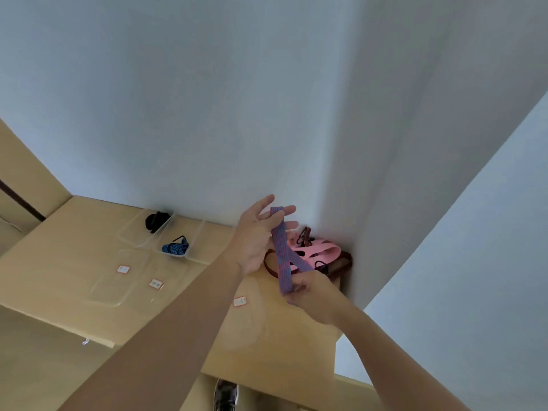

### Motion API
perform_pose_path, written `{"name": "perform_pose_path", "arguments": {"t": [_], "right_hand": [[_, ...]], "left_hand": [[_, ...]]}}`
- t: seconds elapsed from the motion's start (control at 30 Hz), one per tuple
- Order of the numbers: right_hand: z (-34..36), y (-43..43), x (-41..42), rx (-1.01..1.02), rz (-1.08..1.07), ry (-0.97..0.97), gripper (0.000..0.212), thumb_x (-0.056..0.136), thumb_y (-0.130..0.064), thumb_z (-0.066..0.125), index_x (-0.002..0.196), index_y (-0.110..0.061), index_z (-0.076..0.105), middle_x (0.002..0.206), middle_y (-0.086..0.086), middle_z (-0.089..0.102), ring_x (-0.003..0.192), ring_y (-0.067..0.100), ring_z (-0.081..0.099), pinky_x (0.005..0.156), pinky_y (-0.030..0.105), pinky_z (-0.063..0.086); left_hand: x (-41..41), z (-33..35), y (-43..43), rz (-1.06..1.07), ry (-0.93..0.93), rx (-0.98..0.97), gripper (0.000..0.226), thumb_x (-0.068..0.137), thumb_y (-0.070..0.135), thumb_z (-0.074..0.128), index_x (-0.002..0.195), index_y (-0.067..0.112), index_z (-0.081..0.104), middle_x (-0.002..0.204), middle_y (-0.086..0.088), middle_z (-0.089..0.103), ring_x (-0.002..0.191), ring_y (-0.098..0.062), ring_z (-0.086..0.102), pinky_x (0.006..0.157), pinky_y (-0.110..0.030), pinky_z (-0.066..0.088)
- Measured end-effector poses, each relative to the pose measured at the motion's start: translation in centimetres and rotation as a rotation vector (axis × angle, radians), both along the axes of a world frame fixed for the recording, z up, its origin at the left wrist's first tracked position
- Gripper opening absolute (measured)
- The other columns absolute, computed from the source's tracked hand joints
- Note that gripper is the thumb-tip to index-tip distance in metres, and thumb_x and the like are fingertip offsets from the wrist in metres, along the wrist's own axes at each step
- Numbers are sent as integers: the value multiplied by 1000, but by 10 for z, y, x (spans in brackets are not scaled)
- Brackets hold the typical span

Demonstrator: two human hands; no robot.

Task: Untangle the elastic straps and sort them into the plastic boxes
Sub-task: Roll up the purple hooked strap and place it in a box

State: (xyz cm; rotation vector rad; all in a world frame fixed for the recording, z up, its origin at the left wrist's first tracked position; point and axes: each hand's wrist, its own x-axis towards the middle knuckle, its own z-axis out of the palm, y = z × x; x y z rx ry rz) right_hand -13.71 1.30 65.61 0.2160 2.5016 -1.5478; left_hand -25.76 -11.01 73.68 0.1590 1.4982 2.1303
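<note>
A purple elastic strap (281, 250) is stretched between my two hands. Its upper loop hangs over a finger of my left hand (257, 237), whose other fingers are spread. My right hand (311, 293) pinches the strap's lower end. Behind them, in the corner against the wall, lies a tangle of pink (321, 250) and dark brown straps (341, 266). Two clear plastic boxes stand at the back: one holds a black strap (156, 221), the other a blue strap (175, 248).
Everything rests on a cardboard surface (74, 262). Clear lids with red-edged labels (123, 269) lie in front of the boxes, another label (239, 301) nearer my arms. White walls close the back and right. A shoe (226, 394) shows below the table edge.
</note>
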Motion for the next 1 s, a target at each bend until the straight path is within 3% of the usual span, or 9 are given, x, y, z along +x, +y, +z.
{"name": "perform_pose_path", "arguments": {"t": [0.2, 0.33, 0.43, 0.53, 0.6, 0.7, 0.77, 0.87, 1.0], "right_hand": [[3, -7, 14, 34, 68, -35, 12, 90, -14, 64, 77, -15, 64, 69, -8, 58, 61, 7, 47, 64, 29, 41], [22, -12, 17, -200, 20, -61, 9, 96, 2, 59, 99, 7, 65, 85, 14, 66, 77, 23, 58, 72, 39, 47], [52, -7, 13, -389, -123, -13, 16, 97, 8, 55, 111, 14, 61, 96, 18, 66, 77, 20, 65, 67, 32, 54], [87, 1, -1, -491, -219, 67, 19, 99, 6, 54, 115, 14, 59, 98, 21, 69, 79, 29, 71, 68, 40, 61], [107, 1, -12, -471, -293, 132, 18, 99, 3, 56, 115, 9, 63, 97, 21, 72, 80, 35, 73, 72, 48, 62], [129, -3, -33, -514, -402, 215, 11, 97, 2, 60, 103, 0, 68, 85, 12, 75, 68, 24, 73, 57, 35, 61], [140, -5, -47, -538, -478, 234, 8, 97, -1, 62, 98, -5, 68, 88, 12, 76, 70, 25, 72, 62, 39, 62], [151, -8, -64, -563, -570, 264, 7, 97, -1, 61, 99, -6, 65, 90, 12, 76, 72, 30, 74, 66, 41, 61], [158, -11, -78, -573, -695, 306, 7, 97, -2, 61, 101, -7, 63, 87, 8, 75, 69, 25, 76, 64, 35, 63]], "left_hand": [[8, 16, -2, -50, 47, 10, 40, 102, -1, 54, 141, 8, 49, 113, -12, 77, 87, -27, 77, 71, -39, 63], [11, 14, 2, -105, 43, -68, 51, 104, 3, 53, 151, 14, 37, 113, -8, 77, 98, -28, 76, 79, -44, 62], [6, 7, -2, -130, -77, -28, 66, 103, 7, 55, 159, 18, 22, 115, -12, 76, 101, -31, 75, 93, -53, 56], [5, 5, -6, -171, -141, -3, 69, 102, 11, 59, 159, 19, 19, 106, -9, 78, 81, -25, 73, 68, -40, 60], [7, 7, -8, -207, -138, -3, 61, 101, 19, 61, 154, 12, 31, 93, -6, 73, 72, -20, 66, 60, -32, 56], [11, 9, -10, -291, -56, -24, 49, 100, 40, 60, 135, 7, 56, 106, -18, 67, 95, -32, 60, 82, -42, 55], [12, 8, -17, -327, -48, -3, 60, 95, 45, 58, 140, 5, 53, 126, -29, 65, 109, -37, 62, 100, -53, 49], [10, 4, -33, -371, -29, 1, 60, 89, 36, 71, 141, 14, 50, 120, -27, 71, 106, -39, 72, 100, -55, 52], [5, -14, -51, -507, 82, -98, 23, 98, 8, 65, 119, 2, 62, 109, -24, 74, 102, -43, 72, 90, -46, 60]]}}
